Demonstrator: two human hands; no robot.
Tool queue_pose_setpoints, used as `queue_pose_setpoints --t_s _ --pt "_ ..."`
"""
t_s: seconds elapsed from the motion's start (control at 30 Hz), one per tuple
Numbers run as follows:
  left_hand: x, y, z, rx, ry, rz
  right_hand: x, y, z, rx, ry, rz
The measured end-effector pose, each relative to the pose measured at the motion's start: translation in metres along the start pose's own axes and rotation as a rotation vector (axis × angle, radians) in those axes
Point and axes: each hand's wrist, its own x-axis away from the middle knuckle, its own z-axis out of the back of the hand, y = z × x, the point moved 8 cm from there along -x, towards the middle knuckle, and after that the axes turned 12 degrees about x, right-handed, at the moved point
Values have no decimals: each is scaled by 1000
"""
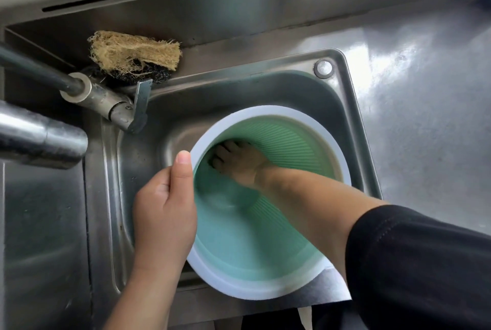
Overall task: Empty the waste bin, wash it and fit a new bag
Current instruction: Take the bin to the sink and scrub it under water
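1. Left hand (164, 204), lower centre of the frame: thumb lies along the white rim while the fingers curl round the outside wall, gripping the waste bin (268, 244) to steady it.
2. Waste bin, centre to lower right: a round, pale green plastic tub with ribbed inner wall, standing tilted in the sink (342, 85). It looks light and fairly stiff; wet plastic is probably slippery, so the rolled rim seems the surest place to hold.
3. Right hand (239, 162), centre: reaches deep inside, fingers bent against the far inner wall; whether it holds a scrubber cannot be told.
4. Tap (106, 101), left.
5. Loofah scrubber (132, 50) over a dark scouring pad (148, 74), upper left, on the sink ledge.
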Motion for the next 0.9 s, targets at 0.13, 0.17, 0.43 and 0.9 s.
queue_pose_setpoints --t_s 0.13,0.17,0.43,0.9 --pt "-2 -2 3 12 -7 -9 22 6 -14 3 -145 -191" --pt "-3 -3 3 13 -8 -7 29 5 -20 -21 -203 -266" --pt "0 -23 10 47 13 104 66 4 -58 -336 -597 -726" --pt "7 -9 -3 48 -11 77 55 -55 -46 -829 -660 -672"
